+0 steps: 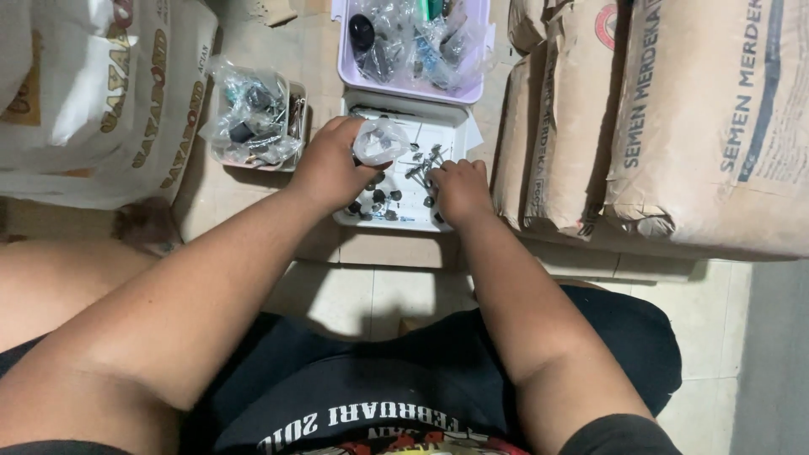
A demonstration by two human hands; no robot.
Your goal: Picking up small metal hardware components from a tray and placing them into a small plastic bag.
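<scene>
A white shallow tray (445, 126) lies on the tiled floor in front of me, with several small dark bolts and nuts (381, 200) scattered in it. My left hand (329, 168) rests over the tray's left side and is closed on a small clear plastic bag (381, 141) that holds some small parts. My right hand (459, 190) is over the tray's right side, fingers curled down onto the metal pieces (425, 164); whether it grips one is hidden.
A lilac plastic bin (413, 84) full of bagged hardware stands behind the tray. A small clear box (253, 118) with bagged parts sits to the left. Stacked brown paper cement sacks (674, 118) line the right; white sacks (101, 93) the left.
</scene>
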